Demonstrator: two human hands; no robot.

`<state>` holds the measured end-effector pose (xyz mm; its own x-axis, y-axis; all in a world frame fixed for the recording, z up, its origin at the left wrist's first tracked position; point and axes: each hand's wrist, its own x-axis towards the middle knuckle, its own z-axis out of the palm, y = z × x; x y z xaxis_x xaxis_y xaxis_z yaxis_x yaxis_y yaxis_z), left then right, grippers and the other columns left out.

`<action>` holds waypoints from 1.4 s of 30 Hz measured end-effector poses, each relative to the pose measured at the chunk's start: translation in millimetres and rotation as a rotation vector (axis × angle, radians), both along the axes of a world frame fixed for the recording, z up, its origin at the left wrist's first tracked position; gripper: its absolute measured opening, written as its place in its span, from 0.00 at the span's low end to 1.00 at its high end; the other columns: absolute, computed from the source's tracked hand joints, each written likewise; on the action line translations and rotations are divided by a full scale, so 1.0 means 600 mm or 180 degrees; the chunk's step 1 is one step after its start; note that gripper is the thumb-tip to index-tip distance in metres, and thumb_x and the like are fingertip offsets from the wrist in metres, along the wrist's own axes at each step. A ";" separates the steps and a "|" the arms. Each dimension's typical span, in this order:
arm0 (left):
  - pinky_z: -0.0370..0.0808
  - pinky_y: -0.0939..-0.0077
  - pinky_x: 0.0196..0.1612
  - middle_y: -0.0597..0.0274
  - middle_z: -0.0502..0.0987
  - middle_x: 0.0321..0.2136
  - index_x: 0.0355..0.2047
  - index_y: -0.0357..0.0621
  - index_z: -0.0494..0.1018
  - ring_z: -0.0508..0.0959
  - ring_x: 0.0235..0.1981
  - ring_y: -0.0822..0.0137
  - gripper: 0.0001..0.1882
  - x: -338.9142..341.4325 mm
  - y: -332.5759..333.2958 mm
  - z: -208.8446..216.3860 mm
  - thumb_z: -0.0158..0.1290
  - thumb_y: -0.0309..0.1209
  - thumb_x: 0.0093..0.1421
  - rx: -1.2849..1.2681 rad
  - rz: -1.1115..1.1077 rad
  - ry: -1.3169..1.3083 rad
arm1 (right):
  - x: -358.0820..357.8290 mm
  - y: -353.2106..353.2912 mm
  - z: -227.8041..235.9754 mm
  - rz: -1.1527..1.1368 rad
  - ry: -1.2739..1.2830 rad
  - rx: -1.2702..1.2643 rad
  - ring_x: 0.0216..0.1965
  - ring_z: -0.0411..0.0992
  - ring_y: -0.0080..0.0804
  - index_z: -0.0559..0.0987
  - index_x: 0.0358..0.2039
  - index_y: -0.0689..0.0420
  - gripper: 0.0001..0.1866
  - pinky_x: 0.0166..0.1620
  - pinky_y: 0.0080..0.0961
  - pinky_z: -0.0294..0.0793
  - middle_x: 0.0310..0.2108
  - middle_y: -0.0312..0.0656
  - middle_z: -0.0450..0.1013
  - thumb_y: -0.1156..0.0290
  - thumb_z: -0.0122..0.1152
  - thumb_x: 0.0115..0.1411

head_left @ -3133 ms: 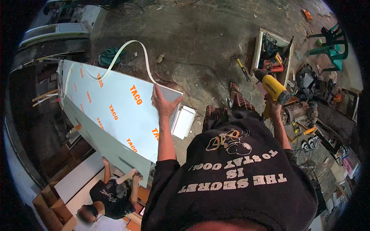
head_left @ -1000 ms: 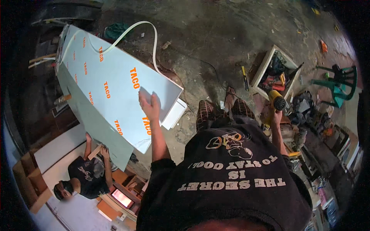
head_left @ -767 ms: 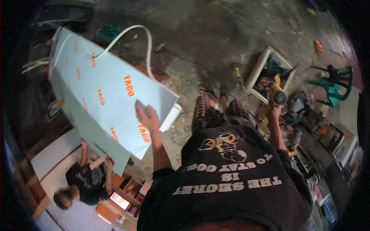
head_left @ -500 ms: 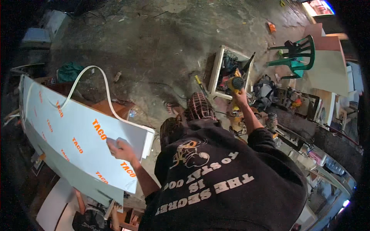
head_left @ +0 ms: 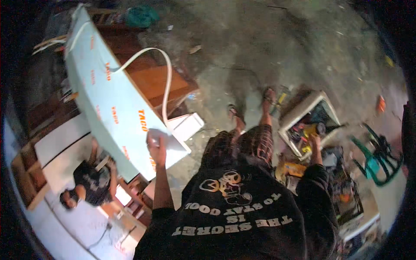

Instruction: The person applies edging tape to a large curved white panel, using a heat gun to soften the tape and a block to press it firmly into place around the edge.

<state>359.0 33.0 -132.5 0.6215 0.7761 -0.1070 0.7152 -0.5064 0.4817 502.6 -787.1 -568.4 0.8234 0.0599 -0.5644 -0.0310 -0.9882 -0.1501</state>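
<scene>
My left hand (head_left: 157, 149) is on the pale panel (head_left: 102, 93) with orange print, close to its near right end. Its fingers seem closed round something pale grey, too blurred to name. A loose white edging strip (head_left: 168, 82) arches up off the panel's far edge. My right hand (head_left: 316, 146) grips a yellow-and-black power tool (head_left: 313, 130) by its body. The tool is over the near right part of a pale-framed open box (head_left: 291, 122) with tools and cables inside. Its far end is dark and round.
Another person (head_left: 93, 182) works below the panel at the lower left, holding a light strip. An orange-brown wooden piece (head_left: 154, 82) lies beyond the panel. A green plastic chair (head_left: 377, 158) is at the right. A yellow-handled tool (head_left: 284, 95) lies on the floor.
The view has turned, so the panel appears steeper and the other person shows more. My right hand has lowered the power tool toward the box. The left hand stays on the panel.
</scene>
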 end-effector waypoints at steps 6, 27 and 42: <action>0.67 0.59 0.57 0.41 0.68 0.54 0.58 0.40 0.65 0.70 0.54 0.49 0.30 0.037 -0.005 0.016 0.57 0.40 0.59 0.0715 0.0319 0.1318 | 0.096 0.013 0.020 -0.0565 0.0235 0.0089 0.35 0.74 0.42 0.77 0.39 0.59 0.13 0.39 0.37 0.75 0.33 0.48 0.76 0.64 0.58 0.58; 0.72 0.55 0.50 0.50 0.74 0.47 0.51 0.50 0.72 0.75 0.48 0.46 0.27 0.132 -0.039 0.016 0.57 0.46 0.52 0.0580 0.2038 0.1011 | 0.618 0.450 0.075 -0.0812 0.0881 0.2177 0.23 0.66 0.23 0.71 0.55 0.58 0.24 0.24 0.27 0.67 0.22 0.34 0.67 0.72 0.57 0.57; 0.75 0.58 0.41 0.57 0.77 0.39 0.38 0.49 0.74 0.78 0.38 0.52 0.16 0.260 0.121 -0.098 0.54 0.46 0.57 0.1247 0.4339 -0.0331 | 1.103 0.795 0.382 -0.1171 0.2339 0.1443 0.44 0.75 0.40 0.66 0.60 0.54 0.25 0.43 0.40 0.76 0.50 0.49 0.72 0.62 0.52 0.65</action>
<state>514.9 105.7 -191.3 -0.6330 0.7326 0.2503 0.7145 0.4283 0.5533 1164.6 -309.8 -339.3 0.2808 0.2082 -0.9369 -0.5699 -0.7493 -0.3373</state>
